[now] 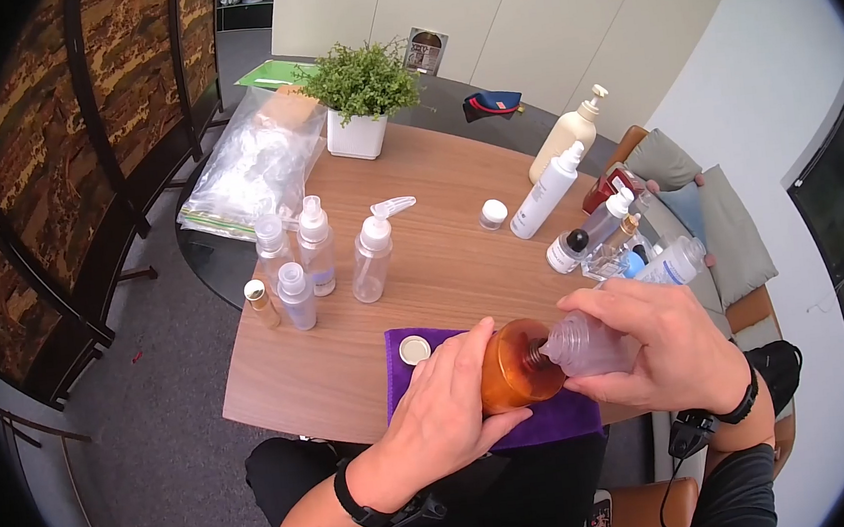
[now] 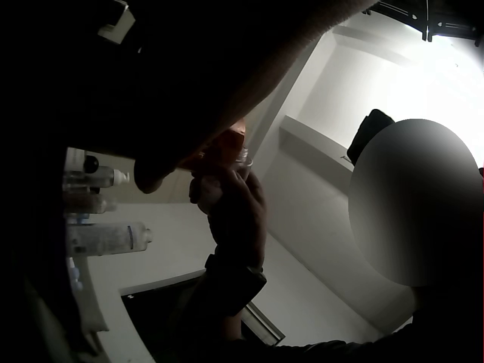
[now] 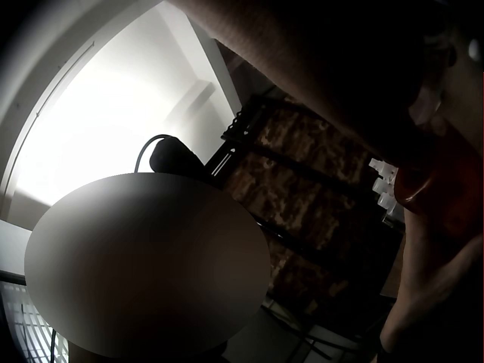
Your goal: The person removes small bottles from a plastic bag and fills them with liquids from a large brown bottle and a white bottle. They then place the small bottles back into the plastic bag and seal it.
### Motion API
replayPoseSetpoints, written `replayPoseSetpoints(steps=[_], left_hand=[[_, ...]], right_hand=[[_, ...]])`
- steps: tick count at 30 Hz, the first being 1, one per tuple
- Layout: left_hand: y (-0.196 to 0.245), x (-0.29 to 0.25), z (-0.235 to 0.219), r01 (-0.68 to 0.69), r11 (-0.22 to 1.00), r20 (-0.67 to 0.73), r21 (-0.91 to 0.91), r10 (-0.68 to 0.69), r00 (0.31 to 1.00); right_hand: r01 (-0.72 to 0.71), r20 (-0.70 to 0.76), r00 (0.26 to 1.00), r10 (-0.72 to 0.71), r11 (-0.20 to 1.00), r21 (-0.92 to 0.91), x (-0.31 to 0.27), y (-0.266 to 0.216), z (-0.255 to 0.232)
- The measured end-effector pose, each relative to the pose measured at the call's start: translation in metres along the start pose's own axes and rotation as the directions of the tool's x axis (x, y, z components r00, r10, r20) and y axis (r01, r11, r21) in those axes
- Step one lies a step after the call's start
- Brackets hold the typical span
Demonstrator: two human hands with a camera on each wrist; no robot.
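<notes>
A person's left grip (image 1: 443,392) clasps a round, glossy amber bottle (image 1: 519,365); the right grip (image 1: 665,343) clamps a ridged, translucent bottle (image 1: 590,345) against its neck.

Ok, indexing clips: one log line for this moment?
left grip on translucent amber bottle; right grip on clear plastic bottle; bottles end to end

On our bench (image 1: 428,213), the potted plant (image 1: 360,93) stands behind the small bottles (image 1: 315,245) at left; the plastic bag (image 1: 258,162) lies left of it. Before us lies the cloth (image 1: 556,420), a lid (image 1: 415,350) on it.
</notes>
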State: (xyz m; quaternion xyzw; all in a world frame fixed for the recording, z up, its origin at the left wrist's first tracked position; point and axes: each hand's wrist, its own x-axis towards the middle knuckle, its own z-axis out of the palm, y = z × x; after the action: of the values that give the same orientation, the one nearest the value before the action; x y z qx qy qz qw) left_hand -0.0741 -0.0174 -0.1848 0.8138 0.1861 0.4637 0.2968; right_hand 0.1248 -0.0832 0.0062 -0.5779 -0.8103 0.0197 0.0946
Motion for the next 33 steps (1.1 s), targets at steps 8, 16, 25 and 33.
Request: replayPoseSetpoints(steps=[8,16,25,33], left_hand=[[0.0,0.0,-0.001,0.001,1.0,0.001,-0.006,-0.001,1.0],[0.0,0.001,-0.001,-0.005,1.0,0.002,-0.007,0.005,1.0],[0.0,0.001,-0.002,0.004,1.0,0.005,-0.005,-0.004,1.0],[0.001,0.001,-0.002,0.012,1.0,0.006,-0.014,-0.012,1.0]], right_hand=[[0.01,-0.005,1.0,-0.01,1.0,-0.017,0.002,-0.003,-0.001],[0.002,0.015,1.0,-0.001,0.999,-0.053,0.005,-0.006,-0.004],[-0.008,0.056,0.998,0.013,0.996,-0.093,0.008,-0.01,-0.01],[0.006,0.075,0.997,0.002,0.994,-0.106,0.011,-0.013,-0.012]])
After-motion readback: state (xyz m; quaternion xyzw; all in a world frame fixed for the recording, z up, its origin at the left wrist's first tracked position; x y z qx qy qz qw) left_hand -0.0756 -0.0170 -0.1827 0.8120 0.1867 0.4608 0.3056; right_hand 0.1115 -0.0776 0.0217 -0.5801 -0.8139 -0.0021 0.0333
